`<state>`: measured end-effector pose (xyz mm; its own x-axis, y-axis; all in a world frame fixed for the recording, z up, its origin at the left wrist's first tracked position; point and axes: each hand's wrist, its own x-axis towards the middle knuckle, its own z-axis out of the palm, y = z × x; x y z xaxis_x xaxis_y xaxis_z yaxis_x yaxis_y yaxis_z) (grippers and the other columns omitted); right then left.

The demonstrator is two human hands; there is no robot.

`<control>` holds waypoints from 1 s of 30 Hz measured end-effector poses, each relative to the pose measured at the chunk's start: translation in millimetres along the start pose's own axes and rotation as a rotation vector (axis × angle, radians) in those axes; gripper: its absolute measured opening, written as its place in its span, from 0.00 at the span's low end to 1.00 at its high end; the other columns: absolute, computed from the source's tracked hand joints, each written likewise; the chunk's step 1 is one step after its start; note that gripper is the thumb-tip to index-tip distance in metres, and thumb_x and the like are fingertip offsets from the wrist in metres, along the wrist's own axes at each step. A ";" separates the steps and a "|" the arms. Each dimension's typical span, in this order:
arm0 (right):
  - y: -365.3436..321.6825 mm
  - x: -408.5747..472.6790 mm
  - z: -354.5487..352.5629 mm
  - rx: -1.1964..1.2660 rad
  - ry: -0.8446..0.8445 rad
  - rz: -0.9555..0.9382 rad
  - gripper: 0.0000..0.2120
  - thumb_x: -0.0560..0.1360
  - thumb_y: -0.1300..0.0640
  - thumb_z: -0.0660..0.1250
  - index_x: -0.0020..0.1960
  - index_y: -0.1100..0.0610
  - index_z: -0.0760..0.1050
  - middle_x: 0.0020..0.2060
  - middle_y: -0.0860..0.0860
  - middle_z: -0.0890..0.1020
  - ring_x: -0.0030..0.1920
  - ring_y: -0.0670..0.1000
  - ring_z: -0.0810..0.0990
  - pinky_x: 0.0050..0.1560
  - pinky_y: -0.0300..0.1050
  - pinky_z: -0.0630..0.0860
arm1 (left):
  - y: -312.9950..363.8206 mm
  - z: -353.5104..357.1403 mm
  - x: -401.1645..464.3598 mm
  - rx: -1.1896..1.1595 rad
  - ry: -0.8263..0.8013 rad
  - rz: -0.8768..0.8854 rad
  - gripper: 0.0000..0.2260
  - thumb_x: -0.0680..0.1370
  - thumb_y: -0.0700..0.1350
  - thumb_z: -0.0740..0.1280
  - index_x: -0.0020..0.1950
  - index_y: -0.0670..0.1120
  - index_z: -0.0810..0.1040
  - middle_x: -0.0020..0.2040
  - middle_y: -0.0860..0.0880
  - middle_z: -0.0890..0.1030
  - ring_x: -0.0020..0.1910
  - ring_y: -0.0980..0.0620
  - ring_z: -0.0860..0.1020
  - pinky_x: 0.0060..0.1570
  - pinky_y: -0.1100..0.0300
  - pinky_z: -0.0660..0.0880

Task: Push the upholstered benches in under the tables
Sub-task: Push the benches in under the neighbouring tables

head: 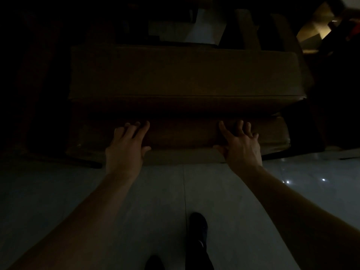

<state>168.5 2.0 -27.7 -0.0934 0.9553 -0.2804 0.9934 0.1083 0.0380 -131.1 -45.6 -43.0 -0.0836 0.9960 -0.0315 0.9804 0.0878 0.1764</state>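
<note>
Dimly lit, the scene looks down on a brown upholstered bench [185, 137] standing on a pale tiled floor [155, 191]; its near long edge runs across the middle of the view, and most of its seat lies under the overhanging brown table [185, 73], whose front edge crosses just beyond the fingertips; only a narrow strip of the seat shows on the near side; the left hand [124, 147] lies flat on the bench's near edge, fingers spread and straight on the seat top, thumb hooked down over the front face; the right hand [241, 147] mirrors it further along the same edge, fingers splayed on the top and thumb against the front; neither hand curls round anything, both simply press on the padding, well apart from each other; both bare forearms reach in from the lower corners; a dark shoe [198, 227] stands on the tiles between the arms, near the bottom of the view; beyond the table, dark furniture shapes and a lit patch at the upper right are too dim to make out
</note>
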 end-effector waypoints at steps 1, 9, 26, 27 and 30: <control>0.1 0.3 -0.7 -0.002 -0.003 -0.001 0.36 0.79 0.35 0.57 0.81 0.42 0.45 0.79 0.65 0.51 0.78 0.69 0.48 0.74 0.71 0.56 | 0.4 -0.2 0.1 0.000 0.002 0.000 0.32 0.72 0.51 0.74 0.74 0.54 0.68 0.66 0.49 0.73 0.65 0.42 0.67 0.45 0.46 0.76; 0.4 0.0 -6.0 -0.030 -0.029 -0.012 0.35 0.79 0.35 0.55 0.81 0.42 0.44 0.79 0.64 0.52 0.78 0.69 0.50 0.74 0.70 0.59 | 7.6 -5.4 2.2 0.034 -0.066 -0.059 0.32 0.75 0.53 0.71 0.77 0.57 0.64 0.69 0.52 0.71 0.69 0.44 0.64 0.47 0.47 0.76; 4.3 1.6 -22.8 -0.001 -0.157 -0.032 0.35 0.79 0.34 0.52 0.80 0.40 0.41 0.80 0.63 0.50 0.79 0.68 0.48 0.74 0.68 0.60 | 24.9 -25.2 11.2 0.009 -0.162 -0.171 0.33 0.76 0.51 0.71 0.78 0.59 0.59 0.74 0.54 0.66 0.75 0.47 0.58 0.65 0.52 0.67; 4.0 1.9 -21.9 -0.010 -0.161 -0.033 0.35 0.79 0.33 0.51 0.80 0.40 0.40 0.80 0.63 0.50 0.79 0.68 0.47 0.74 0.68 0.60 | 23.9 -24.6 11.2 0.007 -0.161 -0.172 0.33 0.76 0.51 0.71 0.78 0.59 0.59 0.74 0.54 0.66 0.75 0.48 0.58 0.65 0.53 0.67; 3.6 2.6 -21.9 -0.032 -0.162 -0.034 0.35 0.78 0.31 0.49 0.80 0.39 0.39 0.80 0.62 0.50 0.79 0.68 0.48 0.74 0.67 0.61 | 22.7 -23.6 11.0 -0.013 -0.145 -0.158 0.33 0.76 0.52 0.70 0.78 0.59 0.59 0.74 0.54 0.65 0.75 0.48 0.57 0.69 0.54 0.63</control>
<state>170.3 10.9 -7.3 -0.1125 0.8944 -0.4328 0.9869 0.1511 0.0557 -114.0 -32.3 -16.1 -0.2087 0.9572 -0.2007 0.9546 0.2440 0.1709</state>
